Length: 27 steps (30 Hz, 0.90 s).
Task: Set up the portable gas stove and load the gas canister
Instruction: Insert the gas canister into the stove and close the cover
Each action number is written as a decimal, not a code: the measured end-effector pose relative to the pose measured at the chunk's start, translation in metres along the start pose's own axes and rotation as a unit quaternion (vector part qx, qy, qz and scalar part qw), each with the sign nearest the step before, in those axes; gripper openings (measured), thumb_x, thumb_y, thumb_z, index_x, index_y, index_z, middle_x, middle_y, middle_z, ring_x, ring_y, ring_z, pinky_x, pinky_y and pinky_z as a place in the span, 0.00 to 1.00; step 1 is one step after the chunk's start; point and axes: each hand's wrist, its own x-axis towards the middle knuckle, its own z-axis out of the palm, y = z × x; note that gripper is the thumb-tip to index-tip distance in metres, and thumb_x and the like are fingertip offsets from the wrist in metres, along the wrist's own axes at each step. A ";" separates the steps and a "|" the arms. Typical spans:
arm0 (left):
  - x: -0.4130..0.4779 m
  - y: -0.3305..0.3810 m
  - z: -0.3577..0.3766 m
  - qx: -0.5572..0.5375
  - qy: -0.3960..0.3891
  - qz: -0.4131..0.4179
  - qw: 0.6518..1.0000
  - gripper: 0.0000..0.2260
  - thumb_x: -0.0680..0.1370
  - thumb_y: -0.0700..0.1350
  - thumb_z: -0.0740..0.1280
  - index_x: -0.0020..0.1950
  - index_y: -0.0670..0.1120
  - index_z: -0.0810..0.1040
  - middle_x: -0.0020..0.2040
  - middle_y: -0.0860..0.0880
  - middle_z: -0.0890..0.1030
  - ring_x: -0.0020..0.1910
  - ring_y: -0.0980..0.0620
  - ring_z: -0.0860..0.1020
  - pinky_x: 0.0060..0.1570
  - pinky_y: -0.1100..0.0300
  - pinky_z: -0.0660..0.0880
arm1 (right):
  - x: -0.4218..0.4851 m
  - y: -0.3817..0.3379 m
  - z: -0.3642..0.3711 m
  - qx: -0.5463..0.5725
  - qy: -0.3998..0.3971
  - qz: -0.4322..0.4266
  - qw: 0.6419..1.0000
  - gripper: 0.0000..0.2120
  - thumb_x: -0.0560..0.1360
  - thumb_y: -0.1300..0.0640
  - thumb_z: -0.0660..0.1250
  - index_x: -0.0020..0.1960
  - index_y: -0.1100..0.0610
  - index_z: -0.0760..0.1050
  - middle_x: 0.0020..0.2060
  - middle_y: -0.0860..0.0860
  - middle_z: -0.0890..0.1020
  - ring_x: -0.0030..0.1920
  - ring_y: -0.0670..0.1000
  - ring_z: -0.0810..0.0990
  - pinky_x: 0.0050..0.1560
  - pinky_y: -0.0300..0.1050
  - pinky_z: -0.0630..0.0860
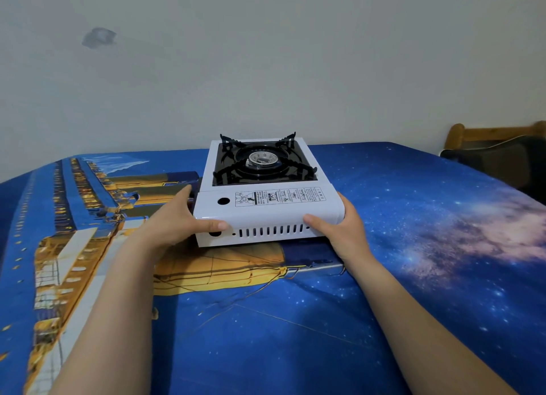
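A white portable gas stove sits on a blue printed cloth in the middle of the view. Its black pan support and silver burner face up at the far side. The near part is the closed white canister cover with a printed warning label. My left hand grips the stove's near left corner, thumb on the vented side wall. My right hand grips the near right corner, thumb on the side wall. No gas canister is in view.
The cloth carries a ship picture on the left and a starry sky on the right. A wooden chair back with a dark cushion stands at the far right. A pale wall rises close behind the stove.
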 end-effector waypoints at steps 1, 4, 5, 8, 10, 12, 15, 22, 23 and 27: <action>0.001 0.000 0.000 -0.009 -0.006 -0.004 1.000 0.66 0.46 0.70 0.78 0.79 0.49 0.58 0.69 0.51 0.75 0.67 0.46 0.72 0.64 0.49 0.71 | 0.000 0.000 0.000 -0.001 0.003 0.000 1.000 0.32 0.60 0.48 0.81 0.62 0.44 0.74 0.49 0.33 0.82 0.49 0.37 0.81 0.41 0.31 0.77; 0.002 -0.002 0.000 -0.032 -0.010 -0.010 0.999 0.68 0.46 0.71 0.78 0.80 0.49 0.54 0.74 0.47 0.71 0.71 0.44 0.70 0.71 0.41 0.65 | 0.001 0.001 0.001 -0.006 0.010 0.007 1.000 0.33 0.58 0.45 0.80 0.61 0.44 0.74 0.49 0.36 0.83 0.48 0.37 0.81 0.43 0.34 0.78; 0.003 -0.003 0.001 -0.035 -0.006 -0.009 0.999 0.68 0.47 0.71 0.78 0.80 0.50 0.53 0.75 0.46 0.69 0.72 0.44 0.69 0.71 0.41 0.64 | 0.001 0.001 0.000 -0.009 0.014 0.011 1.000 0.34 0.57 0.44 0.80 0.61 0.43 0.74 0.49 0.36 0.83 0.48 0.38 0.81 0.44 0.36 0.78; 0.003 -0.009 0.004 -0.027 0.014 -0.001 1.000 0.62 0.52 0.68 0.77 0.80 0.54 0.52 0.75 0.46 0.69 0.71 0.44 0.69 0.68 0.44 0.65 | 0.001 0.002 0.001 -0.017 0.024 0.012 0.999 0.36 0.55 0.42 0.79 0.61 0.43 0.74 0.49 0.37 0.83 0.48 0.37 0.81 0.43 0.34 0.77; 0.003 -0.012 0.005 -0.016 0.027 0.003 1.000 0.62 0.52 0.71 0.76 0.80 0.55 0.52 0.74 0.47 0.70 0.69 0.46 0.70 0.62 0.47 0.67 | 0.000 0.002 0.002 -0.023 0.030 0.010 0.999 0.37 0.54 0.41 0.79 0.61 0.44 0.74 0.50 0.37 0.82 0.47 0.36 0.80 0.41 0.32 0.76; 0.003 -0.013 0.005 -0.014 0.033 0.006 0.999 0.64 0.48 0.74 0.75 0.79 0.56 0.53 0.73 0.48 0.71 0.66 0.48 0.71 0.57 0.50 0.67 | 0.000 0.001 0.003 -0.029 0.034 0.008 0.999 0.35 0.54 0.40 0.79 0.59 0.42 0.74 0.48 0.35 0.82 0.47 0.35 0.80 0.39 0.30 0.75; 0.001 -0.014 0.006 -0.022 0.042 0.013 0.999 0.64 0.48 0.76 0.74 0.79 0.56 0.55 0.72 0.48 0.72 0.59 0.53 0.70 0.53 0.52 0.68 | -0.002 -0.001 0.002 -0.040 0.035 0.001 0.999 0.28 0.57 0.43 0.79 0.54 0.38 0.73 0.46 0.29 0.80 0.46 0.33 0.79 0.38 0.27 0.74; 0.003 -0.017 0.009 -0.035 0.063 0.015 0.997 0.61 0.48 0.76 0.74 0.78 0.58 0.57 0.69 0.49 0.75 0.57 0.52 0.72 0.51 0.52 0.70 | -0.003 -0.003 0.002 -0.050 0.043 0.000 0.998 0.27 0.60 0.46 0.79 0.56 0.39 0.73 0.49 0.37 0.81 0.46 0.33 0.79 0.39 0.31 0.74; 0.003 -0.017 0.008 -0.031 0.061 0.015 0.998 0.62 0.49 0.76 0.74 0.78 0.58 0.56 0.70 0.49 0.74 0.57 0.53 0.71 0.52 0.52 0.69 | -0.003 -0.003 0.003 -0.048 0.044 0.003 0.998 0.28 0.59 0.44 0.79 0.56 0.39 0.73 0.48 0.36 0.81 0.46 0.34 0.79 0.41 0.32 0.74; 0.003 -0.015 0.008 -0.029 0.050 0.013 0.998 0.63 0.48 0.76 0.73 0.78 0.57 0.55 0.70 0.50 0.73 0.56 0.54 0.69 0.52 0.53 0.68 | -0.003 -0.002 0.003 -0.042 0.044 0.013 0.998 0.31 0.56 0.40 0.78 0.57 0.41 0.75 0.48 0.35 0.82 0.46 0.35 0.80 0.44 0.36 0.76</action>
